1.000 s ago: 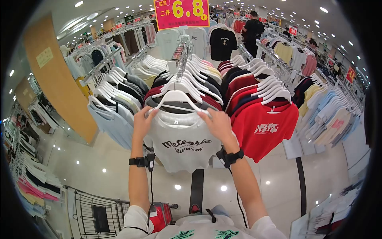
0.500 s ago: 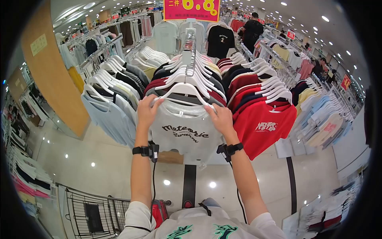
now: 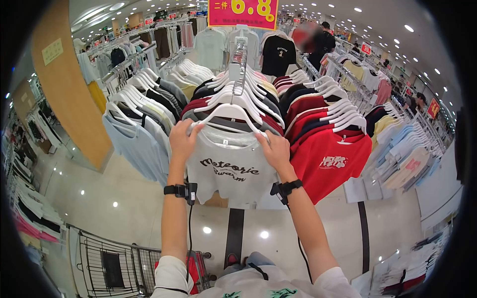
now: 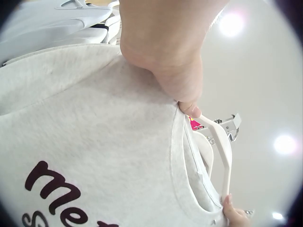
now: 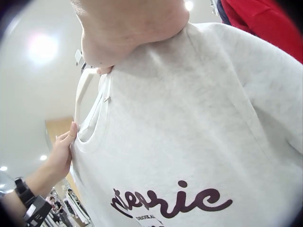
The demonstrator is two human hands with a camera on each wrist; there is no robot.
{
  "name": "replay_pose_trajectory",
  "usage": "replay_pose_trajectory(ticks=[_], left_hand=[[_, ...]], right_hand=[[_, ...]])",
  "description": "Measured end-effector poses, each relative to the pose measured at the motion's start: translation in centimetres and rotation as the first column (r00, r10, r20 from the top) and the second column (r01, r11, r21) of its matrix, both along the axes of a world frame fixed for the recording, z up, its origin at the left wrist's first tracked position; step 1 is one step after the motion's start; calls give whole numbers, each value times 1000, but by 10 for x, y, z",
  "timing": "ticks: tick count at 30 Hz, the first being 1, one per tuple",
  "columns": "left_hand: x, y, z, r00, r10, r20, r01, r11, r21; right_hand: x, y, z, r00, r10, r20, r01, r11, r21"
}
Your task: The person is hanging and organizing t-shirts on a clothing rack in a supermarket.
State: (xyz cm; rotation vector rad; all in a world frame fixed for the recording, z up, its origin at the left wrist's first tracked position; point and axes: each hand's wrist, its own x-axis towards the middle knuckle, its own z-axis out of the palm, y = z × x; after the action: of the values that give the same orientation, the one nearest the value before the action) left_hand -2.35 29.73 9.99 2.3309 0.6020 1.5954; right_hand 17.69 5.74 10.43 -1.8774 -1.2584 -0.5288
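A light grey T-shirt [image 3: 231, 171] printed "Meteoric Swarm" hangs on a white hanger [image 3: 229, 108] at the front of a packed rail. My left hand [image 3: 184, 139] grips its left shoulder over the hanger's end. My right hand [image 3: 272, 149] grips the other shoulder. In the left wrist view my left hand [image 4: 165, 52] lies over the shirt [image 4: 94, 142], thumb at the hanger's arm [image 4: 222, 146]. The right wrist view shows my right hand [image 5: 128, 33] on the shirt [image 5: 199, 123], the hanger [image 5: 84, 87] beside it, and my left hand [image 5: 61, 153] at the collar's far side.
Red T-shirts [image 3: 328, 159] hang on the rail to the right, pale blue ones [image 3: 131, 144] to the left. A wire shopping trolley [image 3: 114, 258] stands at my lower left. A pink price sign [image 3: 243, 12] tops the rack. A person in black [image 3: 325, 42] stands in the far aisle.
Both hands keep hold of the grey shirt's shoulders. The view has shifted slightly, and the rack and shirt sit a little differently in the frame.
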Motion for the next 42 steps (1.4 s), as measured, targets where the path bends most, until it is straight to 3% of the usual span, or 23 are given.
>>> replay_pose_trajectory(ticks=[7,11,13,14,16,18,19,20,23,24,26,29,31,32,34,37,40,42], left_hand=[[-21,-23,11,984,61,-169,-60,998,11],[-31,-39,15,982,115,-149,-109,993,45],[-44,-48,22,925,124,-359,-138,990,-15],[-51,-57,20,920,147,-363,-166,986,-21],[-62,-78,17,960,212,-182,-175,964,199],[-86,-108,-1,918,288,-273,-254,955,153],[-97,-123,-17,980,112,-162,-130,986,-106],[-109,-140,-36,999,-36,-1,34,940,-340],[-175,-180,-148,990,-115,-80,31,737,-675],[-207,-193,-188,982,-162,-92,32,631,-775],[-269,-230,-235,992,-123,13,47,275,-960],[-357,-287,-288,997,48,53,44,185,-982],[-401,-324,-309,963,222,-154,-152,-27,-988],[-418,-341,-319,954,247,-169,-161,-50,-986],[-443,-366,-341,919,331,-217,-135,-253,-958],[-453,-380,-365,904,351,-244,-118,-345,-931],[-448,-381,-393,906,334,-261,-109,-413,-904],[-447,-374,-414,918,246,-311,-170,-465,-869]], right_hand=[[3,-4,3,1000,11,14,-10,1000,-24],[6,-10,6,998,65,1,-65,997,-34],[7,-13,8,998,61,-33,-63,994,-94],[7,-13,10,995,68,-67,-75,991,-109],[6,-13,14,983,119,-139,-138,981,-138],[4,-10,17,967,166,-192,-196,969,-151],[4,-11,15,954,180,-241,-223,961,-162],[4,-11,12,950,191,-247,-238,955,-176],[1,-5,8,922,242,-301,-277,958,-79],[2,-2,8,927,211,-311,-258,959,-120],[14,15,-10,938,255,-233,-279,957,-75],[11,25,-17,909,300,-288,-312,950,5],[9,35,-22,908,304,-288,-309,951,30],[7,37,-25,891,299,-341,-308,951,27],[12,52,-40,904,287,-316,-278,958,74],[3,56,-44,864,331,-381,-288,943,167],[4,59,-46,858,317,-404,-279,948,152],[8,60,-50,848,311,-429,-279,950,139]])
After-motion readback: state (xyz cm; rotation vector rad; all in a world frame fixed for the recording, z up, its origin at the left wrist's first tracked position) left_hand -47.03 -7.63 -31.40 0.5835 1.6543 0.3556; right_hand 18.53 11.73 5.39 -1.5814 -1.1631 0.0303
